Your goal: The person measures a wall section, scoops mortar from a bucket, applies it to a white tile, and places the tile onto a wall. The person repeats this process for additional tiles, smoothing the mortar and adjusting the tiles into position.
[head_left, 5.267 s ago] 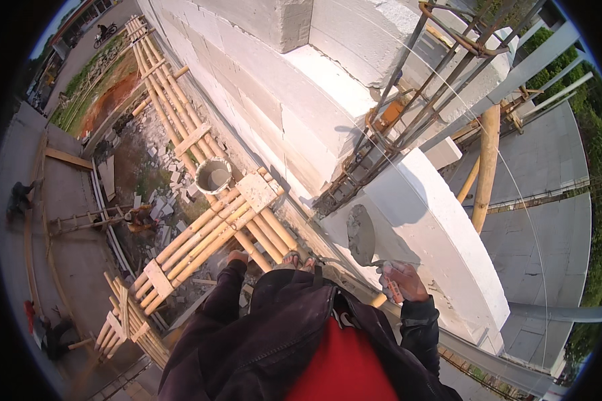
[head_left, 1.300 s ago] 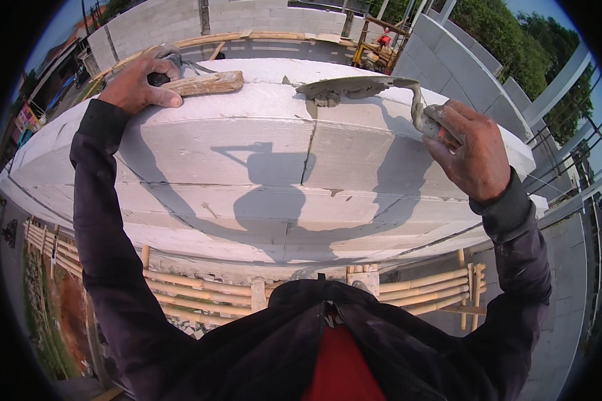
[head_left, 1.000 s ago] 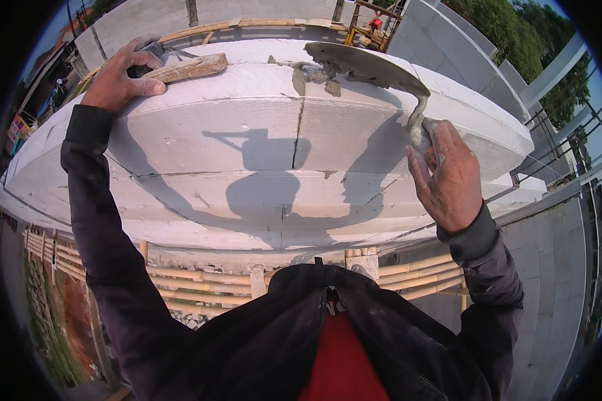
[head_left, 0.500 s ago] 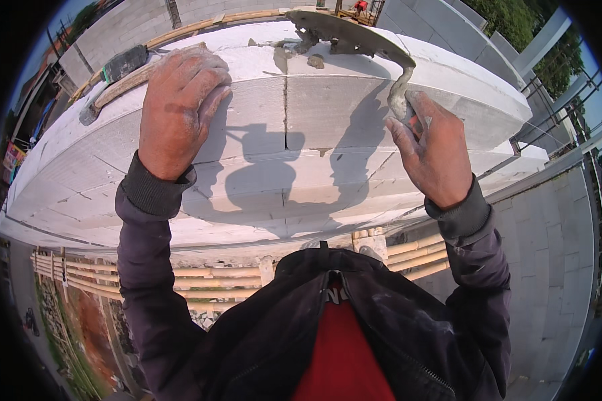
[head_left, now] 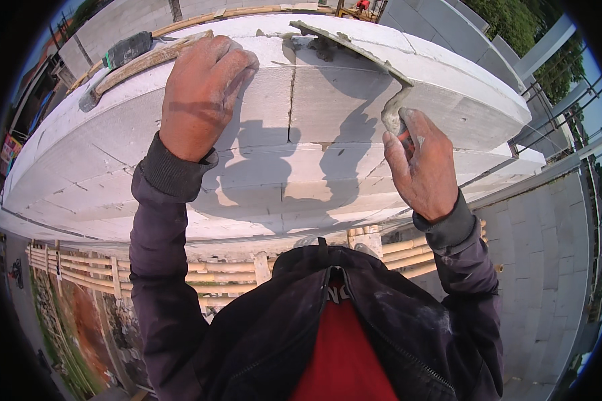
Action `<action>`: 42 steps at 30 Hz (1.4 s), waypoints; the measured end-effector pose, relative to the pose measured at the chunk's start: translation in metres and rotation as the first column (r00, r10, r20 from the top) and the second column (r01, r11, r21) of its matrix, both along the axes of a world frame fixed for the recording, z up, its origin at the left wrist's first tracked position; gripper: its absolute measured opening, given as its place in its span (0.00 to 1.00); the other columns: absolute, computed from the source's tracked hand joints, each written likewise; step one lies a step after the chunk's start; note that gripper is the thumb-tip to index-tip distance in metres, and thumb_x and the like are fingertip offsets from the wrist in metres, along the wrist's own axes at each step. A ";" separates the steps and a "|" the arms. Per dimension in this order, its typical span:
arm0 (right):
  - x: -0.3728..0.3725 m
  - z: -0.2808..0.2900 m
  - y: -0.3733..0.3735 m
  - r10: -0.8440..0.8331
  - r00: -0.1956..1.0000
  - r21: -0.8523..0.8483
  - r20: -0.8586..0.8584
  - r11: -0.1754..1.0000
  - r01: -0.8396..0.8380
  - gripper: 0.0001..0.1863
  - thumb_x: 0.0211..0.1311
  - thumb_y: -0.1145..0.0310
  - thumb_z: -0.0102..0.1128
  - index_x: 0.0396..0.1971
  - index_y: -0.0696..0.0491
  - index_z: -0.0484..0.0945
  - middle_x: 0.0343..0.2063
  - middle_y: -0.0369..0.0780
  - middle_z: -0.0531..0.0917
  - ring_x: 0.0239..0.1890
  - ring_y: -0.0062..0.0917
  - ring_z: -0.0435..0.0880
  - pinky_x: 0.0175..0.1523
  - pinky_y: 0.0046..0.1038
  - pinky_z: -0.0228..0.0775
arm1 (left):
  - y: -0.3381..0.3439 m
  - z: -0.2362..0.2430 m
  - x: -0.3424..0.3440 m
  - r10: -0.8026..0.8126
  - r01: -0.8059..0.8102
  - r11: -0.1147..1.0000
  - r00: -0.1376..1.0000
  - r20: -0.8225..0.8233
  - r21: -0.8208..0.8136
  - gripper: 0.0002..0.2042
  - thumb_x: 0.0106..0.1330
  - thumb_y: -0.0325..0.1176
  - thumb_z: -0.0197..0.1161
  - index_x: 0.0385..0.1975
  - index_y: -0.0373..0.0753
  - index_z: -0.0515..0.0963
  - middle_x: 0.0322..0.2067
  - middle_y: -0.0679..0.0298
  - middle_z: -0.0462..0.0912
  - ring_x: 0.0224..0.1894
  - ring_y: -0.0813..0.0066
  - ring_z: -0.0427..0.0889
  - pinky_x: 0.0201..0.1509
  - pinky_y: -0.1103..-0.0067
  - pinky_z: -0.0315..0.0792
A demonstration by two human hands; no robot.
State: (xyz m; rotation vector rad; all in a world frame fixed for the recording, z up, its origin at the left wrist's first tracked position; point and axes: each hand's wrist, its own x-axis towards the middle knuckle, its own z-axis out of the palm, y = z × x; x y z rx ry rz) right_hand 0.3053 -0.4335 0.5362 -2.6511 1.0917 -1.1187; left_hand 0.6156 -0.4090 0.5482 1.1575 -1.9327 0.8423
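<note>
My right hand (head_left: 423, 162) is closed round the handle of a mortar-smeared trowel (head_left: 354, 49), with a bit of orange showing between the fingers. The blade is tilted nearly edge-on over the top of a white block wall (head_left: 354, 100), by a patch of grey mortar (head_left: 324, 50). At the wall's top edge rests my left hand (head_left: 204, 97), its fingers curled and together; their tips are hidden. Behind it lies a hammer (head_left: 140, 63) with a wooden handle. A dark vertical joint runs down the wall between both hands.
A green and black object (head_left: 128, 50) lies beside the hammer on the wall top. Below the wall run bamboo poles (head_left: 224, 277). Grey block walling (head_left: 535, 267) stands at the right, with steel bars (head_left: 582, 100) and a pale post (head_left: 545, 47) beyond.
My left hand has slid right along the wall's top edge, away from the hammer. The trowel blade has turned from showing its face to nearly edge-on, and my right hand has lowered slightly.
</note>
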 end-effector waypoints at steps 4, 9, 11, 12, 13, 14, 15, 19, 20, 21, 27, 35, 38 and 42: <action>-0.002 0.000 0.002 -0.018 0.999 0.041 -0.027 0.999 0.019 0.14 0.59 0.74 0.60 0.43 0.64 0.73 0.29 0.49 0.75 0.27 0.39 0.78 0.35 0.37 0.70 | 0.001 -0.004 -0.011 0.104 -0.104 0.995 0.993 0.061 -0.002 0.13 0.51 0.19 0.64 0.36 0.40 0.78 0.36 0.59 0.76 0.44 0.59 0.75 0.46 0.67 0.68; 0.006 -0.008 0.000 -0.009 0.999 -0.014 -0.037 1.000 0.008 0.16 0.55 0.77 0.63 0.43 0.62 0.72 0.31 0.49 0.76 0.29 0.43 0.80 0.35 0.39 0.72 | 0.026 -0.044 -0.023 0.128 -0.130 0.985 0.991 0.027 0.114 0.16 0.47 0.18 0.61 0.39 0.37 0.78 0.40 0.55 0.77 0.46 0.56 0.75 0.47 0.64 0.67; 0.012 -0.019 -0.003 -0.011 0.999 -0.020 -0.036 1.000 0.011 0.17 0.55 0.77 0.64 0.43 0.61 0.71 0.31 0.48 0.76 0.29 0.43 0.81 0.34 0.39 0.72 | 0.026 -0.066 -0.020 0.101 -0.101 0.987 0.995 0.010 0.124 0.17 0.47 0.18 0.61 0.39 0.36 0.78 0.41 0.53 0.77 0.47 0.54 0.75 0.48 0.63 0.67; 0.014 -0.027 -0.007 -0.004 0.999 -0.039 -0.035 0.999 0.003 0.18 0.55 0.76 0.64 0.45 0.61 0.71 0.31 0.47 0.76 0.29 0.41 0.82 0.32 0.38 0.73 | 0.025 -0.075 -0.019 0.127 -0.129 0.984 0.992 0.026 0.121 0.17 0.47 0.18 0.61 0.40 0.35 0.77 0.42 0.51 0.77 0.47 0.53 0.75 0.48 0.63 0.68; 0.016 -0.034 -0.007 -0.020 1.000 -0.044 -0.022 0.999 0.019 0.19 0.55 0.76 0.64 0.46 0.61 0.71 0.32 0.47 0.76 0.29 0.41 0.82 0.31 0.37 0.74 | 0.023 -0.081 -0.020 0.150 -0.152 0.982 0.988 0.034 0.113 0.17 0.47 0.18 0.61 0.40 0.34 0.77 0.43 0.50 0.77 0.48 0.52 0.75 0.48 0.62 0.68; 0.018 -0.041 -0.006 -0.036 0.999 -0.048 -0.009 0.998 0.035 0.19 0.55 0.76 0.64 0.47 0.61 0.71 0.32 0.47 0.76 0.29 0.40 0.82 0.31 0.37 0.74 | 0.021 -0.085 -0.022 0.145 -0.146 0.984 0.989 0.018 0.106 0.17 0.47 0.18 0.61 0.40 0.34 0.77 0.43 0.50 0.77 0.48 0.52 0.75 0.49 0.61 0.68; 0.018 -0.046 -0.005 -0.051 0.999 -0.053 0.004 0.997 0.051 0.20 0.55 0.76 0.64 0.48 0.61 0.71 0.33 0.46 0.76 0.28 0.39 0.83 0.31 0.37 0.74 | 0.019 -0.087 -0.023 0.140 -0.140 0.985 0.990 0.002 0.099 0.17 0.47 0.18 0.61 0.40 0.34 0.77 0.43 0.51 0.77 0.49 0.52 0.75 0.49 0.61 0.68; 0.005 -0.048 0.026 -0.142 0.989 0.097 -0.034 0.985 0.145 0.18 0.57 0.76 0.65 0.47 0.61 0.72 0.33 0.49 0.76 0.31 0.46 0.81 0.34 0.36 0.73 | 0.019 -0.090 -0.027 0.197 -0.191 0.974 0.980 -0.040 0.124 0.16 0.47 0.18 0.60 0.40 0.34 0.78 0.44 0.51 0.78 0.50 0.51 0.75 0.50 0.59 0.69; -0.003 -0.047 0.033 -0.128 0.989 0.100 -0.076 0.986 0.135 0.22 0.56 0.76 0.63 0.51 0.63 0.72 0.34 0.47 0.76 0.28 0.37 0.84 0.32 0.35 0.76 | 0.021 -0.091 -0.024 0.195 -0.188 0.975 0.980 -0.047 0.119 0.17 0.47 0.18 0.60 0.40 0.34 0.78 0.44 0.51 0.78 0.50 0.51 0.75 0.50 0.59 0.68; -0.013 -0.045 0.043 -0.082 0.996 0.149 -0.042 0.985 0.088 0.20 0.56 0.75 0.63 0.49 0.64 0.73 0.34 0.47 0.77 0.28 0.35 0.83 0.31 0.34 0.75 | 0.022 -0.093 -0.021 0.193 -0.186 0.976 0.980 -0.055 0.114 0.17 0.47 0.18 0.60 0.40 0.34 0.78 0.44 0.51 0.78 0.50 0.51 0.75 0.50 0.59 0.68; -0.040 -0.001 0.060 0.024 0.885 0.676 0.464 0.636 -0.372 0.18 0.66 0.60 0.57 0.40 0.63 0.78 0.22 0.41 0.78 0.18 0.22 0.75 0.24 0.23 0.65 | 0.018 -0.094 -0.024 0.160 -0.153 0.984 0.983 -0.085 0.087 0.16 0.48 0.17 0.60 0.40 0.34 0.78 0.43 0.51 0.78 0.50 0.51 0.75 0.50 0.61 0.68; 0.049 0.012 -0.007 -0.255 0.456 0.499 0.853 0.142 -0.855 0.23 0.71 0.52 0.49 0.38 0.60 0.78 0.20 0.36 0.77 0.15 0.22 0.75 0.19 0.23 0.65 | 0.016 -0.082 -0.029 0.145 -0.141 0.986 0.988 -0.046 0.086 0.12 0.50 0.17 0.59 0.35 0.35 0.77 0.39 0.55 0.78 0.43 0.55 0.75 0.45 0.65 0.67; 0.042 -0.015 0.019 -0.248 0.476 0.531 0.844 0.257 -0.808 0.21 0.71 0.52 0.51 0.37 0.58 0.77 0.20 0.36 0.78 0.16 0.22 0.76 0.20 0.24 0.67 | 0.016 -0.083 -0.032 0.169 -0.165 0.984 0.984 -0.055 0.067 0.12 0.50 0.17 0.59 0.35 0.35 0.76 0.38 0.55 0.78 0.42 0.55 0.75 0.45 0.65 0.67; -0.011 -0.033 0.056 -0.306 0.609 0.654 0.732 0.066 -0.754 0.21 0.70 0.50 0.52 0.35 0.56 0.76 0.17 0.37 0.76 0.14 0.20 0.73 0.18 0.20 0.64 | 0.021 -0.082 -0.031 0.144 -0.138 0.986 0.987 -0.067 0.098 0.12 0.49 0.17 0.59 0.35 0.34 0.76 0.38 0.54 0.78 0.42 0.54 0.75 0.45 0.65 0.67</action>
